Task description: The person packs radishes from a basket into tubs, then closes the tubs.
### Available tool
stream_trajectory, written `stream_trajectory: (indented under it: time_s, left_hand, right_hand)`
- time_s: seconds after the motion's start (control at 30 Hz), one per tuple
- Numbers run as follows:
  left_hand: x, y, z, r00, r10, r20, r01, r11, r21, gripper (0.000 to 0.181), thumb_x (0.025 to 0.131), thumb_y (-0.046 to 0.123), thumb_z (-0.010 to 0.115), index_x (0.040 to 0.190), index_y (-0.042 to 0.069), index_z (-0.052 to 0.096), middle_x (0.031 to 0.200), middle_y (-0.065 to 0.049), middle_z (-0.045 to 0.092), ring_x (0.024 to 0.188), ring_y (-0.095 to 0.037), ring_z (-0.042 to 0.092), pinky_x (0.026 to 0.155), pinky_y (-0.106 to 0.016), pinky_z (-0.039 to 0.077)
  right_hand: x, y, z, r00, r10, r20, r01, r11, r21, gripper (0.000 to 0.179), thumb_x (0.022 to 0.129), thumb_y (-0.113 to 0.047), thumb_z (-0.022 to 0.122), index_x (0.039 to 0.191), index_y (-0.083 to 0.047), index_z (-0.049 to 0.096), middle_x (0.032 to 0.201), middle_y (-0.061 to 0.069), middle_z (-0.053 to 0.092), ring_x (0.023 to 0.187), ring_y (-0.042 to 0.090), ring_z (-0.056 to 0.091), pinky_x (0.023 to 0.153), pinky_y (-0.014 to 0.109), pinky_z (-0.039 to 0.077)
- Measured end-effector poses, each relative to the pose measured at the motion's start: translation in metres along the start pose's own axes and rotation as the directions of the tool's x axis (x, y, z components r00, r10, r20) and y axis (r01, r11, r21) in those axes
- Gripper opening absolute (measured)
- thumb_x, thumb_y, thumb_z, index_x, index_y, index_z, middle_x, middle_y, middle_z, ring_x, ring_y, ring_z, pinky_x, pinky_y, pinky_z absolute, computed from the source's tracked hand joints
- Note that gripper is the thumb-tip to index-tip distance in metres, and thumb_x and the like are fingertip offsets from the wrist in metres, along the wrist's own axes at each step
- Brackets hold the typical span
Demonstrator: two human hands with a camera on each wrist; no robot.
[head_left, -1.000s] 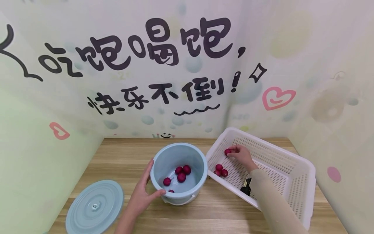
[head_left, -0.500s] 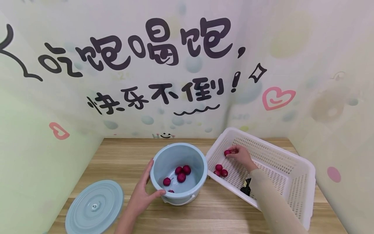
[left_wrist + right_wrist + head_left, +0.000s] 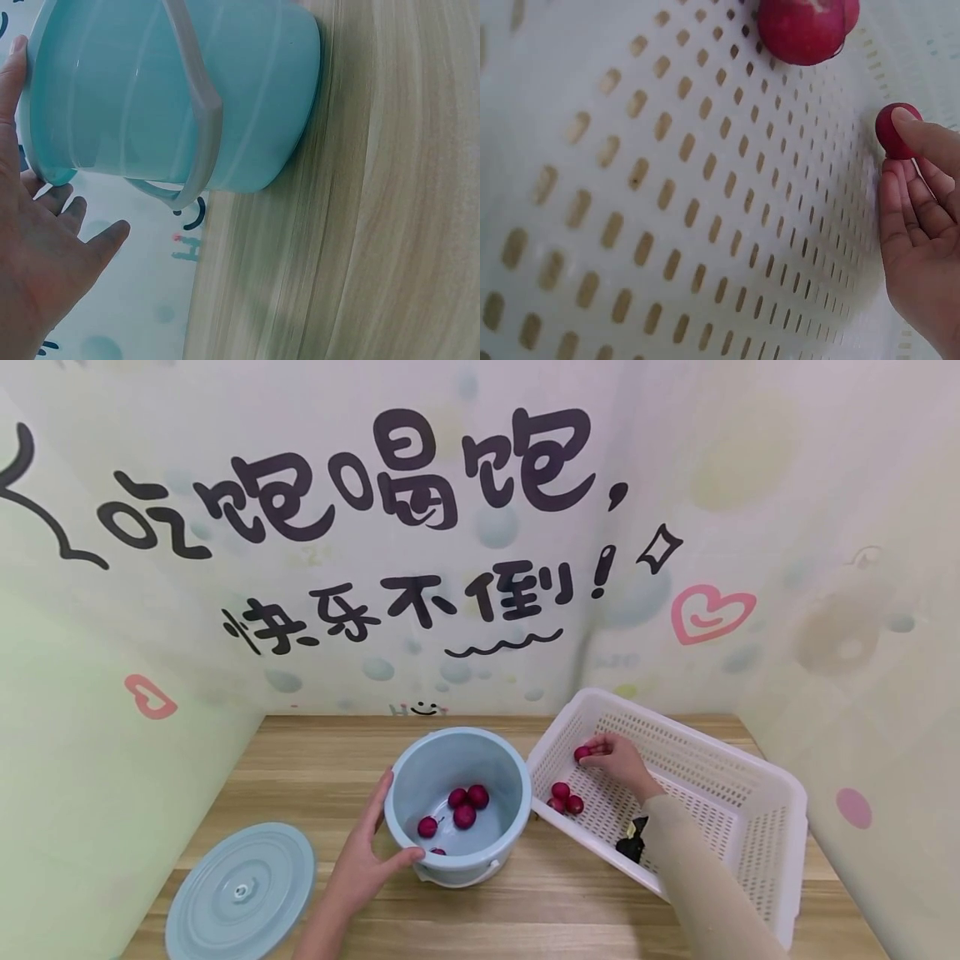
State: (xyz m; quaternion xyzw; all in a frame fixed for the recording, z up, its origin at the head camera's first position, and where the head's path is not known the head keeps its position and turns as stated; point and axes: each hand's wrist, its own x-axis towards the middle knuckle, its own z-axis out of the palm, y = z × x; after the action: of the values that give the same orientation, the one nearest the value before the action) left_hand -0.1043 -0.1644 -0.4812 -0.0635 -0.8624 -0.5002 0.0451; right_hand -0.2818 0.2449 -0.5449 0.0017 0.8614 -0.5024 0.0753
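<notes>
In the basket's far left corner my right hand [image 3: 621, 760] pinches a small round red radish [image 3: 897, 132] between thumb and fingertips. Several more radishes [image 3: 566, 798] lie together at the white perforated basket's [image 3: 697, 735] left end. My left hand [image 3: 366, 853] rests against the light blue bucket [image 3: 480, 860], its spread fingers along the left side of the rim and its thumb at the near rim. The left wrist view shows those fingers [image 3: 72, 214] mostly straight. Several radishes [image 3: 465, 816] sit inside the bucket, one partly hidden by the near rim.
A round blue lid [image 3: 242, 891] lies at the left on the wooden table [image 3: 322, 752]. Inside the basket, near its front wall, is a black item [image 3: 632, 843] with a yellowish patch, partly covered by the right sleeve [image 3: 701, 881]. A printed wall stands behind.
My right hand and its radish have shifted only very slightly within the basket's corner. The left hand, bucket and lid hold their places.
</notes>
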Motion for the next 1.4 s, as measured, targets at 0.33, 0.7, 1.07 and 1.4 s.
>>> stream_trajectory:
  time_s: [0.33, 0.7, 1.07, 1.4]
  left_hand:
    - [0.0, 0.0, 0.0, 1.0, -0.004, 0.0, 0.004, 1.0, 0.009, 0.108, 0.078, 0.023, 0.086, 0.161, 0.028, 0.017, 0.167, -0.002, 0.023, 0.15, -0.031, 0.033, 0.117, -0.047, 0.033]
    - [0.0, 0.0, 0.0, 1.0, -0.004, 0.002, 0.004, 1.0, -0.001, 0.108, 0.078, 0.023, 0.086, 0.161, 0.027, 0.017, 0.167, -0.003, 0.023, 0.15, -0.031, 0.033, 0.117, -0.051, 0.032]
    - [0.001, -0.001, 0.0, 1.0, -0.003, 0.003, 0.003, 1.0, -0.023, 0.107, 0.078, 0.022, 0.086, 0.161, 0.023, 0.018, 0.167, -0.004, 0.022, 0.15, -0.033, 0.031, 0.118, -0.053, 0.032]
    - [0.0, 0.0, 0.0, 1.0, 0.009, 0.001, -0.009, 1.0, -0.007, 0.108, 0.078, 0.022, 0.086, 0.161, 0.027, 0.018, 0.167, -0.004, 0.023, 0.15, -0.031, 0.032, 0.117, -0.052, 0.032]
  right_hand:
    - [-0.006, -0.015, -0.01, 0.997, -0.004, 0.073, 0.0, 0.999, 0.052, 0.035, 0.089, -0.014, 0.074, 0.116, 0.006, 0.063, 0.103, 0.013, 0.071, 0.085, 0.009, 0.064, 0.078, 0.024, 0.059]
    - [-0.012, -0.035, -0.026, 0.993, 0.0, 0.12, -0.022, 0.982, 0.187, 0.044, 0.091, -0.014, 0.073, 0.125, 0.009, 0.056, 0.107, 0.009, 0.07, 0.094, 0.014, 0.071, 0.094, 0.04, 0.06]
    - [-0.028, -0.063, -0.033, 0.987, -0.057, 0.147, 0.025, 0.977, 0.21, 0.041, 0.094, -0.016, 0.069, 0.126, 0.007, 0.056, 0.114, 0.013, 0.07, 0.092, 0.006, 0.07, 0.09, 0.029, 0.06]
    - [-0.043, -0.088, -0.031, 0.981, -0.11, 0.161, 0.075, 0.975, 0.208, 0.043, 0.094, -0.022, 0.07, 0.128, 0.001, 0.058, 0.119, 0.013, 0.068, 0.105, 0.018, 0.07, 0.094, 0.031, 0.059]
